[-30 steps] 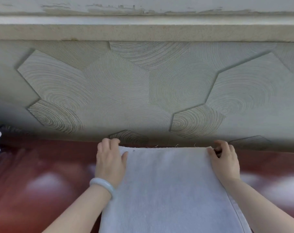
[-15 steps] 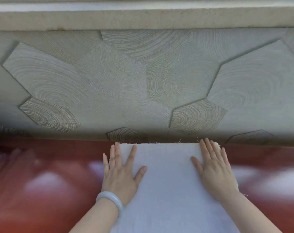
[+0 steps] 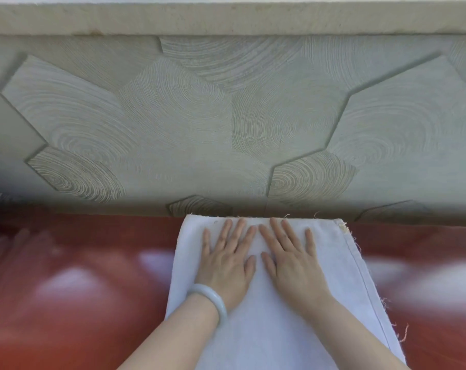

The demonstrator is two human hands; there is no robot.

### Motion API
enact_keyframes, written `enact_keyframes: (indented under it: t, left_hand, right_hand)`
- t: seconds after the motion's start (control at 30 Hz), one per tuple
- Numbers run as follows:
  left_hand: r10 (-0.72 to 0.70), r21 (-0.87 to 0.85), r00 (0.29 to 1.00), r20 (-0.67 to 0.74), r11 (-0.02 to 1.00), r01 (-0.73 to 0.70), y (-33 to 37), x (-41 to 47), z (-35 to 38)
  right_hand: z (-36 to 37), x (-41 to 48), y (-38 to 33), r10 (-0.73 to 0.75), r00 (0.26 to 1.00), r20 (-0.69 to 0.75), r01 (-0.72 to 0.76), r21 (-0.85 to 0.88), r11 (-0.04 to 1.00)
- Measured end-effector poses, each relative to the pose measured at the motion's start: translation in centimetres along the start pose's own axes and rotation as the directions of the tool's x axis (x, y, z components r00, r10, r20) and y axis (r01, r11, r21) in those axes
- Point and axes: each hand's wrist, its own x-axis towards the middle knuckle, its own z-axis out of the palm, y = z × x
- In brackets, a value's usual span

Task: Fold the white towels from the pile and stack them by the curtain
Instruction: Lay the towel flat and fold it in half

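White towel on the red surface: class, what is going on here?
A person presses the left hand, which wears a pale bangle, and the right hand flat, side by side, near the far edge of a white towel. The towel lies spread on a glossy red surface against a hexagon-patterned wall. Nothing is gripped.

Matt white cloth towel (image 3: 266, 329), glossy red table (image 3: 79, 303)
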Motion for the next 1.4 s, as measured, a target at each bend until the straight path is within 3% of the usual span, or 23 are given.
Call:
enact_keyframes:
  t: [0.17,0.27,0.33,0.43,0.53,0.7,0.83,0.9,0.97,1.1,1.27,1.4]
  left_hand:
    - [-0.188,0.061,0.98,-0.062,0.979,0.192,-4.8,-0.4,0.7]
    - [-0.282,0.027,0.959,-0.029,0.959,0.283,-6.1,-0.7,0.6]
    - [-0.295,0.012,0.951,-0.094,0.955,0.297,-5.1,-1.1,-0.1]
    - [-0.176,0.016,0.971,-0.16,0.983,0.181,-1.0,-2.6,-0.3]
    - [-0.125,0.027,0.989,-0.078,0.992,0.127,1.4,-4.7,0.5]
    - [-0.247,0.072,0.967,-0.066,0.965,0.252,-3.2,-7.0,1.2]
    - [-0.24,0.039,0.967,-0.085,0.969,0.244,-3.0,-9.2,0.9]
    - [-0.211,0.054,0.971,-0.112,0.974,0.218,-1.3,-10.3,0.5]
    - [-0.119,0.032,0.986,-0.119,0.992,0.123,1.4,-11.2,0.1]
    - [-0.025,-0.007,0.999,-0.033,1.0,0.025,5.4,-13.6,0.9]
    - [-0.139,0.058,0.99,-0.005,0.989,0.139,1.8,-16.0,0.7]
    - [-0.308,0.036,0.951,-0.036,0.95,0.309,-0.2,-18.1,-0.1]
  right_hand:
    - [-0.6,-0.5,7.1,0.301,0.954,-0.016,-0.301,-0.009,0.954]
    - [-1.3,-1.6,9.7,0.369,0.929,0.025,-0.369,0.002,0.93]
    - [-1.9,-1.9,9.6,0.405,0.915,0.001,-0.405,-0.001,0.915]
    - [-2.3,-2.6,5.9,0.289,0.951,-0.109,-0.291,-0.01,0.957]
    - [-0.6,-4.4,2.8,0.078,0.996,-0.039,-0.078,0.006,0.997]
    - [-0.9,-7.1,7.7,0.29,0.956,-0.031,-0.29,0.011,0.957]
    - [-1.9,-9.7,8.6,0.389,0.921,0.012,-0.389,0.002,0.921]
    - [-2.5,-10.7,6.7,0.424,0.904,-0.043,-0.425,-0.018,0.905]
    - [-2.8,-11.6,2.9,0.346,0.932,-0.108,-0.345,0.027,0.938]
    - [-1.0,-14.6,-3.2,0.056,0.998,-0.017,-0.055,0.09,0.994]
    - [-1.9,-17.6,3.6,0.29,0.957,-0.005,-0.29,0.001,0.957]
    - [-3.7,-21.1,7.8,0.397,0.918,0.023,-0.396,-0.036,0.918]
